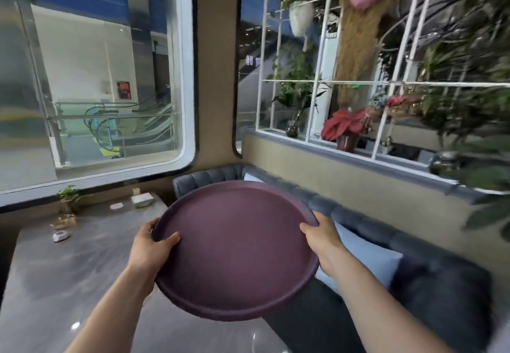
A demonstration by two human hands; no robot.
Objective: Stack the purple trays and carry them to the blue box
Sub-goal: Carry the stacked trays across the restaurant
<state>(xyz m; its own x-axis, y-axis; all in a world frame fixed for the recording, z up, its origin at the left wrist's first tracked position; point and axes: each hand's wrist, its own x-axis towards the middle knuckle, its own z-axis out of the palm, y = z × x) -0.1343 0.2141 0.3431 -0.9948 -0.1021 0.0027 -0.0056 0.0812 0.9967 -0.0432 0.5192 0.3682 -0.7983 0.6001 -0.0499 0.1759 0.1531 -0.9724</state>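
Observation:
A round purple tray (pixel 237 250) hangs in the air in front of me, above the table's right edge and the sofa. A double rim shows along its near edge, so it may be more than one tray stacked; I cannot tell for sure. My left hand (pixel 150 247) grips its left rim, thumb on top. On the opposite rim my right hand (pixel 321 239) holds it the same way. No blue box is in view.
A grey marble table (pixel 69 283) lies at the lower left, with a small potted plant (pixel 69 198), a tissue box (pixel 142 199) and small items at its far end. A dark tufted sofa (pixel 430 270) with a light blue cushion (pixel 367 259) runs along the right wall under a planted window ledge.

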